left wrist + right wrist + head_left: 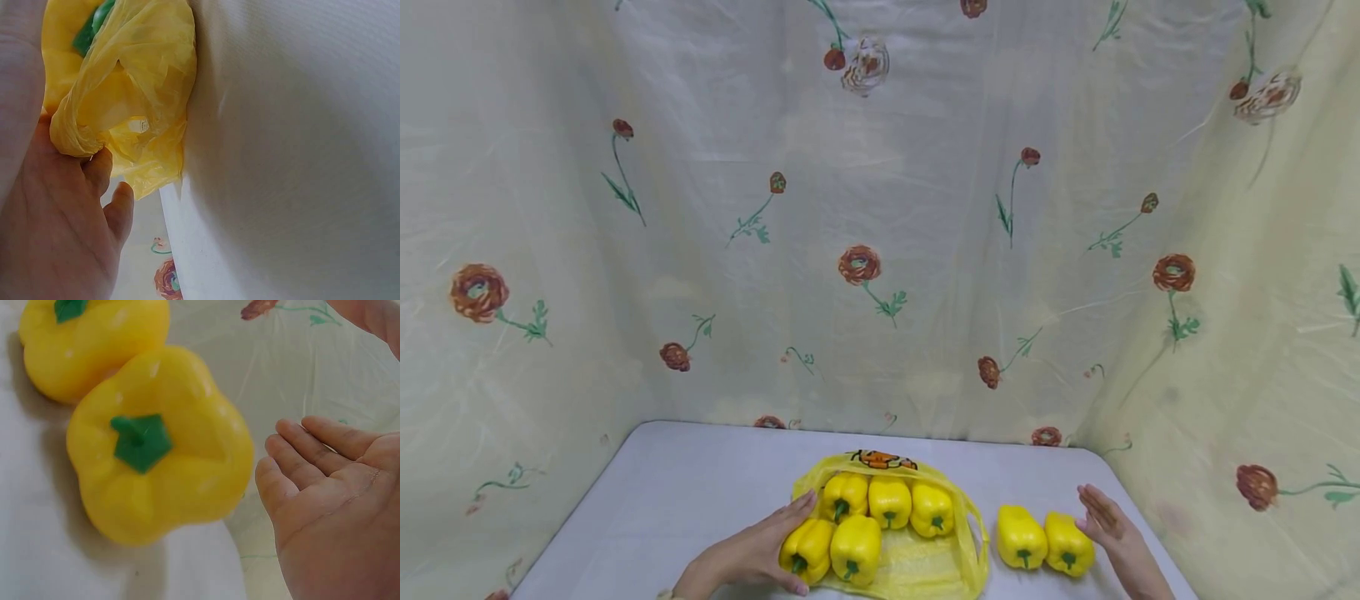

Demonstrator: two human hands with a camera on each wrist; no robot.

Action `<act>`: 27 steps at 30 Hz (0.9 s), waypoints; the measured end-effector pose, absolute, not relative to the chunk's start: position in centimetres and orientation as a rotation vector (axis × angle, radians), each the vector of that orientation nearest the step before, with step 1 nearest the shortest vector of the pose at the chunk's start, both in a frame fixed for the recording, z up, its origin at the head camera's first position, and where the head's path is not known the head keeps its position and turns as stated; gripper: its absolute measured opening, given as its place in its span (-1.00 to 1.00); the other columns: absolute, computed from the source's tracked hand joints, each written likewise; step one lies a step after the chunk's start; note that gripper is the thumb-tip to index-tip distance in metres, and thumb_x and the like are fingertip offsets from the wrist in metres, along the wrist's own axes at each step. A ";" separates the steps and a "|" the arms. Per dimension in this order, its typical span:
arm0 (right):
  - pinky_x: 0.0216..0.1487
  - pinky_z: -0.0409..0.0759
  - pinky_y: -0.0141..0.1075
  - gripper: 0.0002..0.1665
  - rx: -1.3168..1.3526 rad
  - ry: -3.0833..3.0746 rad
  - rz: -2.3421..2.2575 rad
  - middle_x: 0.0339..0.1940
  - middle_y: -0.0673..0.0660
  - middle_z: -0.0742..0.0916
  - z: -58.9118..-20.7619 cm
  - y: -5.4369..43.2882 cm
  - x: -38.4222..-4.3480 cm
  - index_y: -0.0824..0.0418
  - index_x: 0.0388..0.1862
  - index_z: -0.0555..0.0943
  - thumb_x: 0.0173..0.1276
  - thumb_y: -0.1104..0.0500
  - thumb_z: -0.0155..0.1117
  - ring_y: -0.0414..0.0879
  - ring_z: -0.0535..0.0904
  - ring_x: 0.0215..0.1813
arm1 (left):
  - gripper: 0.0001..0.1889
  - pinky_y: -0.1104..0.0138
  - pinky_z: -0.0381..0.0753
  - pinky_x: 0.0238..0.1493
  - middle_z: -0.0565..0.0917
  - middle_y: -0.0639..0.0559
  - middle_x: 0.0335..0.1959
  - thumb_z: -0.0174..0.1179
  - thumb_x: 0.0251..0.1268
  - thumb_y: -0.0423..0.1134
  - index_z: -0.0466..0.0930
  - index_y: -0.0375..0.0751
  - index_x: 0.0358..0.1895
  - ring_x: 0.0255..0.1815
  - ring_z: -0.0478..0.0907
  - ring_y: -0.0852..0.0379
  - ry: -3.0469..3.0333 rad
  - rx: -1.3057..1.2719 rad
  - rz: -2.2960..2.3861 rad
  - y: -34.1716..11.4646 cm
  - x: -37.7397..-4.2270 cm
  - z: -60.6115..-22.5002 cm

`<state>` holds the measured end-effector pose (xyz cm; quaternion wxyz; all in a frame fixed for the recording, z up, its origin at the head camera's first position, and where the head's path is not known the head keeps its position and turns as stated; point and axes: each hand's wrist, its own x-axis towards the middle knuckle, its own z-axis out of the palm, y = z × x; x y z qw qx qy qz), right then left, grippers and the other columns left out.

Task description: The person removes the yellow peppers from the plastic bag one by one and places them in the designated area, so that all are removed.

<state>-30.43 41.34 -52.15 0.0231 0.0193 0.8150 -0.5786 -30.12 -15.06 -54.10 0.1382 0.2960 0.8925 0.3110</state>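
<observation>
A yellow plastic bag (pixel 917 558) lies on the table with several yellow bell peppers (pixel 889 502) in its open mouth. My left hand (pixel 752 550) is at the bag's left side, beside the leftmost pepper (pixel 806 551). Its fingers reach along the far side and its thumb lies in front. In the left wrist view, bag film (pixel 150 50) drapes over part of that hand, hiding some fingers. To the right of the bag, two more yellow peppers stand side by side. My right hand (pixel 1108 525), fingers straight, is just right of the nearer pepper (pixel 162 481), apart from it.
The white table (pixel 700 467) has its far edge close to a pale flowered curtain (pixel 925 333). More of this curtain hangs along both sides. One bag handle (pixel 979 533) loops out toward the two peppers outside the bag.
</observation>
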 end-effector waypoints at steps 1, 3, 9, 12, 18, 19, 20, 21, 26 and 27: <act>0.42 0.25 -0.42 -0.08 0.028 2.534 -1.808 0.58 0.30 0.05 -52.0 41.2 -30.3 0.26 0.57 -0.16 0.50 -0.03 0.07 -0.35 0.16 0.49 | 0.20 -0.25 0.03 0.42 -0.14 -0.11 0.60 0.39 -0.03 0.24 -0.16 -0.16 0.56 0.56 -0.07 -0.26 2.581 0.856 0.901 -15.1 -30.1 -54.1; 0.20 0.30 -0.69 -0.12 -0.048 2.545 -1.863 0.58 0.21 0.12 -51.7 41.1 -30.2 0.28 0.56 -0.12 0.50 0.03 0.08 -0.64 0.24 0.29 | 0.20 -0.25 0.04 0.42 -0.14 -0.11 0.60 0.39 -0.03 0.25 -0.17 -0.16 0.56 0.55 -0.07 -0.26 2.582 0.855 0.897 -15.1 -30.1 -54.1; 0.09 0.28 -0.81 -0.14 -0.248 2.501 -2.015 0.28 -0.34 0.38 -50.9 40.3 -29.8 0.36 0.54 -0.09 0.47 0.16 0.12 -0.75 0.30 0.15 | 0.20 -0.24 0.05 0.42 -0.13 -0.11 0.60 0.38 -0.04 0.25 -0.16 -0.15 0.56 0.56 -0.06 -0.25 2.586 0.849 0.890 -15.0 -30.1 -54.1; 0.11 0.30 -0.79 -0.17 -0.295 2.514 -2.035 0.34 -0.26 0.39 -50.5 39.7 -29.6 0.37 0.53 -0.05 0.46 0.21 0.13 -0.71 0.32 0.17 | 0.19 -0.24 0.05 0.42 -0.13 -0.10 0.60 0.38 -0.03 0.26 -0.16 -0.16 0.56 0.56 -0.06 -0.24 2.582 0.852 0.892 -15.0 -30.1 -54.0; 0.15 0.28 -0.78 -0.17 -0.351 2.548 -1.976 0.34 -0.23 0.38 -49.6 38.2 -29.3 0.39 0.52 -0.04 0.44 0.23 0.14 -0.71 0.30 0.20 | 0.19 -0.23 0.06 0.42 -0.14 -0.09 0.60 0.36 -0.02 0.27 -0.17 -0.15 0.56 0.56 -0.07 -0.23 2.582 0.863 0.881 -15.1 -30.2 -54.1; 0.15 0.27 -0.78 -0.17 -0.363 2.553 -1.956 0.39 -0.16 0.37 -49.4 37.9 -29.2 0.38 0.52 -0.04 0.45 0.23 0.14 -0.72 0.29 0.21 | 0.20 -0.23 0.06 0.42 -0.14 -0.09 0.60 0.36 -0.02 0.27 -0.17 -0.14 0.56 0.56 -0.07 -0.23 2.583 0.864 0.879 -15.1 -30.2 -54.2; 0.17 0.26 -0.77 -0.17 -0.373 2.560 -1.941 0.44 -0.05 0.35 -49.2 37.6 -29.1 0.39 0.52 -0.04 0.44 0.24 0.15 -0.72 0.28 0.21 | 0.20 -0.23 0.06 0.42 -0.14 -0.09 0.60 0.36 -0.03 0.28 -0.17 -0.14 0.56 0.56 -0.06 -0.23 2.583 0.865 0.877 -15.1 -30.3 -54.3; 0.18 0.25 -0.76 -0.17 -0.381 2.569 -1.922 0.49 0.07 0.32 -49.0 37.3 -29.1 0.38 0.52 -0.03 0.44 0.24 0.15 -0.72 0.28 0.22 | 0.20 -0.23 0.07 0.42 -0.14 -0.09 0.60 0.36 -0.03 0.28 -0.18 -0.14 0.56 0.56 -0.06 -0.23 2.584 0.863 0.875 -15.1 -30.3 -54.3; 0.18 0.23 -0.76 -0.16 -0.432 2.598 -1.853 0.51 0.47 0.14 -48.2 35.7 -29.0 0.34 0.53 -0.01 0.42 0.24 0.18 -0.74 0.24 0.23 | 0.20 -0.23 0.07 0.42 -0.14 -0.09 0.60 0.37 -0.04 0.28 -0.17 -0.13 0.56 0.56 -0.06 -0.23 2.586 0.848 0.876 -15.1 -30.3 -54.3; 0.19 0.22 -0.76 -0.16 -0.452 2.596 -1.853 0.51 0.47 0.15 -48.1 35.4 -28.9 0.35 0.52 0.00 0.41 0.25 0.18 -0.73 0.24 0.23 | 0.20 -0.23 0.06 0.42 -0.14 -0.09 0.60 0.37 -0.04 0.27 -0.17 -0.13 0.56 0.56 -0.06 -0.23 2.586 0.843 0.878 -15.0 -30.3 -54.3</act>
